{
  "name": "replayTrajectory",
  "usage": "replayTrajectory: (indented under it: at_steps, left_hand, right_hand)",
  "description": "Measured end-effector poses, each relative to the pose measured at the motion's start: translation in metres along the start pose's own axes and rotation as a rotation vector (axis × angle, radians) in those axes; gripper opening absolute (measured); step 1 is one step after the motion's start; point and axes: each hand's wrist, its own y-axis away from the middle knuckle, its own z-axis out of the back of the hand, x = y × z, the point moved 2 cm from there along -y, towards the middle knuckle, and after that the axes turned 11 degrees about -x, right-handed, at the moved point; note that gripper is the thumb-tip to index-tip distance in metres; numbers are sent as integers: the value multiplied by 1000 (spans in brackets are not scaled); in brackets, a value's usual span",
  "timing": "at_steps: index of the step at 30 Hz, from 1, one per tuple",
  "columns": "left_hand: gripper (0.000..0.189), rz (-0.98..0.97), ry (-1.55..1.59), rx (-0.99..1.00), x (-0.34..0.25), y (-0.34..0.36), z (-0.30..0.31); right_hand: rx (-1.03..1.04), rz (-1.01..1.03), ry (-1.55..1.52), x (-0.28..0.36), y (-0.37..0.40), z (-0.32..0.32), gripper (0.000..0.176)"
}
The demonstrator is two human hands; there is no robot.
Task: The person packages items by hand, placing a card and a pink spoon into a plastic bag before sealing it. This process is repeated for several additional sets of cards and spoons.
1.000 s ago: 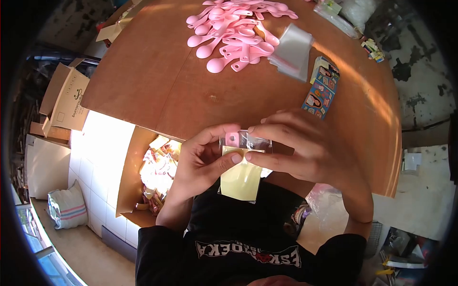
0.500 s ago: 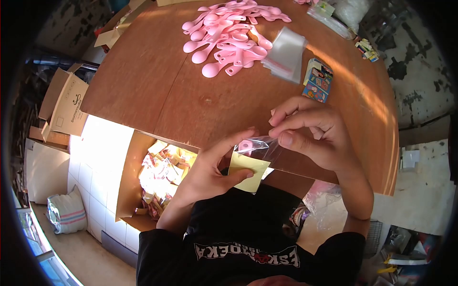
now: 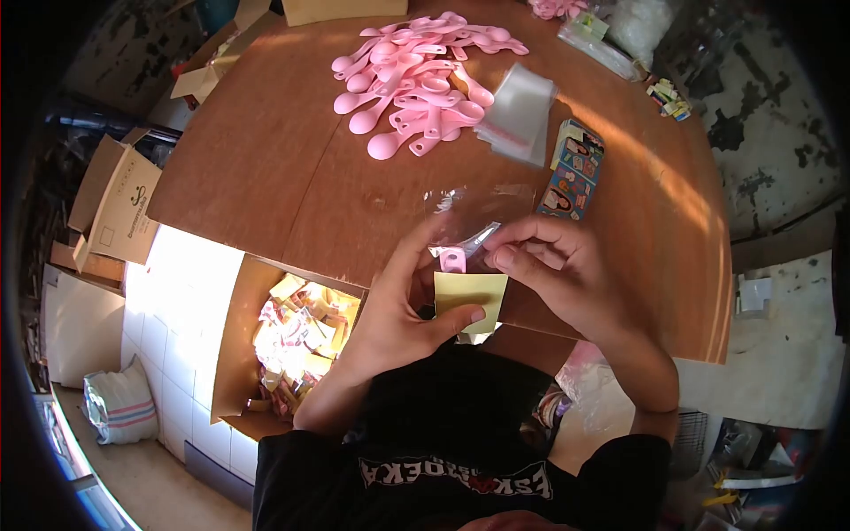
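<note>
My left hand [image 3: 398, 305] is closed on a clear plastic bag [image 3: 482, 199], its thumb lying over a yellow card [image 3: 469, 296] at the bag's lower part. Above the card shows the end of a pink spoon handle [image 3: 453, 258], with a hole in it; the rest of the spoon is hidden. My right hand [image 3: 553, 265] pinches the bag's side near its upper part with thumb and fingertips. The bag's open-looking top stands up loosely beyond both hands. Near my right hand lies a stack of printed cards [image 3: 574, 173].
A heap of pink spoons [image 3: 412, 80] covers the table's far part, beside a stack of clear bags [image 3: 518, 115]. A cardboard box [image 3: 235, 336] of packed pieces stands below the table's near edge, at left. More plastic bags [image 3: 602, 49] lie at the far right.
My right hand has come down and closer to my left hand. The bag's top now spreads upward, and the card is more upright. The view has shifted slightly.
</note>
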Motion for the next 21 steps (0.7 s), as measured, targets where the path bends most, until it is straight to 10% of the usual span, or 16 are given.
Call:
replayTrajectory:
  at_steps: [7,21]
  left_hand:
    - [26,-19,76,-149,-13,-20,7]
    - [20,-95,-5,-51,-15,-39,17]
  right_hand:
    - [-67,248,60,8,2,-4,16]
    - [-116,384,100,9,-11,18,14]
